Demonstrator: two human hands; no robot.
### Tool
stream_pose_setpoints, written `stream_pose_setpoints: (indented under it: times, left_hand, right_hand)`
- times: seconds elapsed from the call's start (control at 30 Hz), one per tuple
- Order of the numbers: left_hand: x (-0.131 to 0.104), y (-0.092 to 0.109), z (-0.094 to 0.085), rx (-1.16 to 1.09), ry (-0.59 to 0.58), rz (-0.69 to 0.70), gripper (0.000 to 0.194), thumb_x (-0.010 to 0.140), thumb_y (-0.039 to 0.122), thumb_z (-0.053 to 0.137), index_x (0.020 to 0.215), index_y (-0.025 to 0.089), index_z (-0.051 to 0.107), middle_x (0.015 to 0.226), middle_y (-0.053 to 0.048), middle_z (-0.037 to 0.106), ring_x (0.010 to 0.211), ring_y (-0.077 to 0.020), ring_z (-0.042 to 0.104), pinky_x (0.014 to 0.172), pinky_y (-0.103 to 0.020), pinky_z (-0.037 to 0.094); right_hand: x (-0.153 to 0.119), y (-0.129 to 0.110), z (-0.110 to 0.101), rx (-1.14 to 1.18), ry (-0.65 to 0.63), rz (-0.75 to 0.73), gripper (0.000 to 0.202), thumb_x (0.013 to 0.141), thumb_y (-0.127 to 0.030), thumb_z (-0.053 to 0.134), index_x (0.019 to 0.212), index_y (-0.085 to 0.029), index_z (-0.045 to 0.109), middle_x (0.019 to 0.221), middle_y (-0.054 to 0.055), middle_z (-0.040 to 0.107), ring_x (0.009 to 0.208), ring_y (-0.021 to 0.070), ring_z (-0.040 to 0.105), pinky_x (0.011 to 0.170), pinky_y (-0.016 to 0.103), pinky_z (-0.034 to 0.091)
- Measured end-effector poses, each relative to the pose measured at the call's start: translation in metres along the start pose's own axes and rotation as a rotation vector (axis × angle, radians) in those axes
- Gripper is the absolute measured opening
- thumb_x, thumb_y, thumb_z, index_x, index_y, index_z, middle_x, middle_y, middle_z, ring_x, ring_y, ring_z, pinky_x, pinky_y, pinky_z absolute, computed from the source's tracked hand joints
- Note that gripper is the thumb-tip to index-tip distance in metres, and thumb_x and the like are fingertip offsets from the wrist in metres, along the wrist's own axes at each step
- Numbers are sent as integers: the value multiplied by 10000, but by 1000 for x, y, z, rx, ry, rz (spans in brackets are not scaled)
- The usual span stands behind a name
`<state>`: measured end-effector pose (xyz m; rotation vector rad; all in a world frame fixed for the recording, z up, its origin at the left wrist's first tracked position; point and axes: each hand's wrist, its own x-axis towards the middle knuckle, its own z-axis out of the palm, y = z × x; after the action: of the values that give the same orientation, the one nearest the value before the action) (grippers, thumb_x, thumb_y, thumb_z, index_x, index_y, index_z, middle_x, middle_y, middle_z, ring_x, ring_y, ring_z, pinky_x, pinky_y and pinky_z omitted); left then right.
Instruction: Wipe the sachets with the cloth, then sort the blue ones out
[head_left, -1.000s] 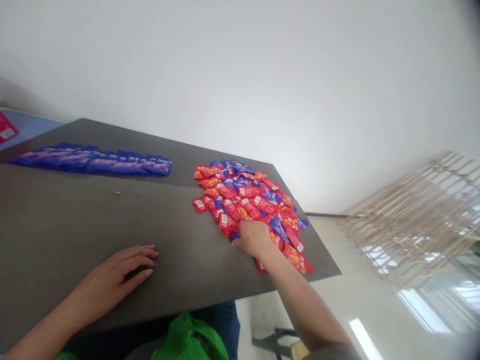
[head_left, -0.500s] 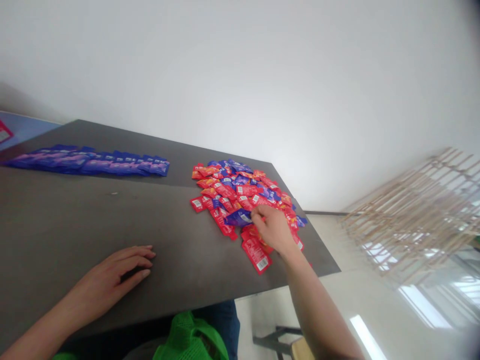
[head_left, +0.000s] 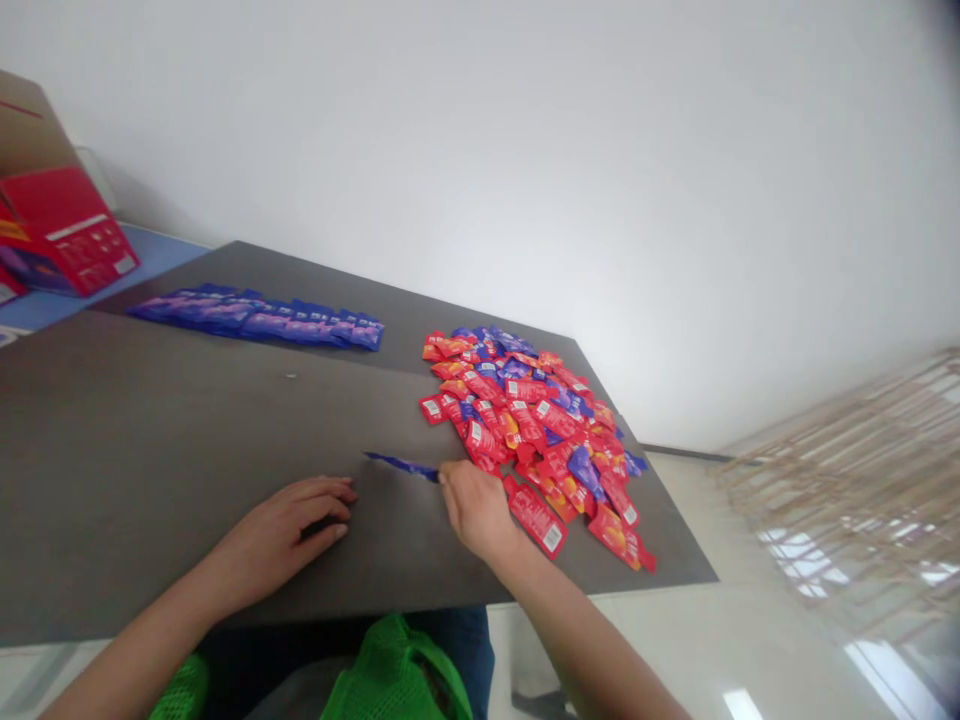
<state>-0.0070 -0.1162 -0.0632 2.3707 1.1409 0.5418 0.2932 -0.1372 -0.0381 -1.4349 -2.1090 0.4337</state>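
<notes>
My right hand (head_left: 474,508) pinches one end of a blue sachet (head_left: 401,465), which is seen nearly edge-on just above the dark table (head_left: 187,430). On the table to the left rests my left hand (head_left: 300,525), its fingers a little apart with nothing in them. A heap of mixed red and blue sachets (head_left: 525,390) lies beyond and to the right of my right hand. One red sachet (head_left: 538,520) sits at the heap's near edge, close to my right wrist. Farther back on the left, blue sachets (head_left: 262,318) overlap in a long row.
A red cardboard box (head_left: 82,235) with a raised flap stands on a blue surface (head_left: 157,262) at the far left. The white wall (head_left: 450,150) rises behind the table. Right of the table edge, a wooden lattice rack (head_left: 847,500) stands over a shiny floor.
My right hand has lifted the blue sachet off the heap and carried it left, towards my left hand. The view has swung left, bringing the red box into sight.
</notes>
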Motion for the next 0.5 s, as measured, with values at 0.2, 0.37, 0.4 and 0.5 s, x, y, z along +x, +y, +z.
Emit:
stream_pose_setpoints:
  times: [0.2,0.37,0.4,0.5]
  left_hand:
    - [0,2,1,6,-4,27,276,956,477,571,1011,280,756,1268,-23,715,1256,-255,610,1129,-411,463]
    - [-2,-3,5,-28,0,31,252,960,449,572,1027,282,749,1277,-20,704,1278,-251,590,1138,-403,450]
    - [-2,-2,5,-34,-4,29,244,964,435,568,1031,282,746,1278,-18,702,1281,-248,588,1132,-398,454]
    - [-2,3,2,-53,-4,29,210,970,369,562,1034,277,739,1271,-14,698,1268,-231,595,1111,-371,470]
  right_hand:
    - [-12,-9,5,-343,-180,-217,317,1052,-449,454,1093,-223,673,1104,88,682,1024,227,610,868,350,485]
    - [13,-36,25,-370,-112,321,547,802,-736,675,952,-211,658,1015,89,657,958,261,636,784,358,503]
    - [20,-41,28,-347,-147,340,529,769,-715,716,928,-215,651,1011,84,660,945,260,642,773,353,500]
    - [33,-47,32,-219,-233,361,391,745,-545,791,900,-227,624,923,42,672,870,231,656,716,316,478]
